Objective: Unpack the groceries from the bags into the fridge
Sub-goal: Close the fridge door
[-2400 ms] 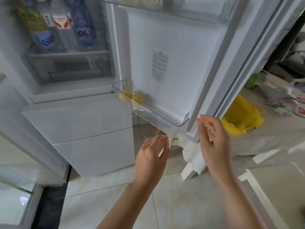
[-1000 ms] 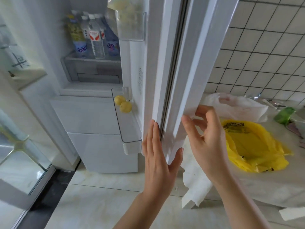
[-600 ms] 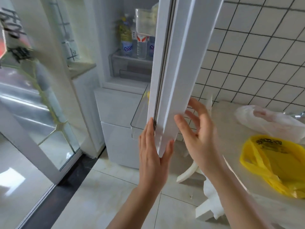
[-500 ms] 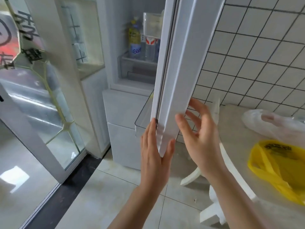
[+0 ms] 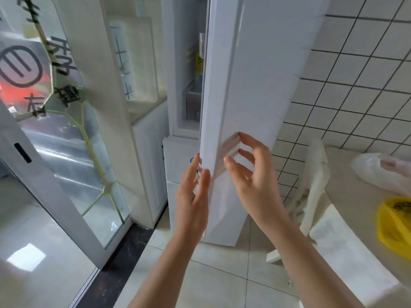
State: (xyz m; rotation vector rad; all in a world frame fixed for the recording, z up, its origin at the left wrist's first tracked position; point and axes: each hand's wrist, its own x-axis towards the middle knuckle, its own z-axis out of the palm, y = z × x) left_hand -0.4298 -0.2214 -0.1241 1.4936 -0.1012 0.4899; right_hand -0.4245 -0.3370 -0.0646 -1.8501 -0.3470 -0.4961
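The white fridge door (image 5: pixel 244 85) stands nearly closed, leaving a narrow gap through which a slice of the fridge interior (image 5: pixel 193 94) with a yellow-labelled bottle shows. My left hand (image 5: pixel 193 196) lies flat with straight fingers against the door's lower edge. My right hand (image 5: pixel 253 178) is spread on the door's outer face, its fingertips touching the panel. Neither hand holds anything. On the table at the right lie a yellow bag (image 5: pixel 395 225) and a white plastic bag (image 5: pixel 382 170).
A glass sliding door (image 5: pixel 73 138) with printed characters stands at the left, its dark floor track below. The tiled wall (image 5: pixel 355 85) is behind the table (image 5: pixel 347 252). A white chair (image 5: pixel 311 192) stands between fridge and table. Pale floor tiles lie underfoot.
The fridge door has swung from wide open to almost closed under both hands. The door shelf with the yellow fruit and most of the bottles have gone out of sight.
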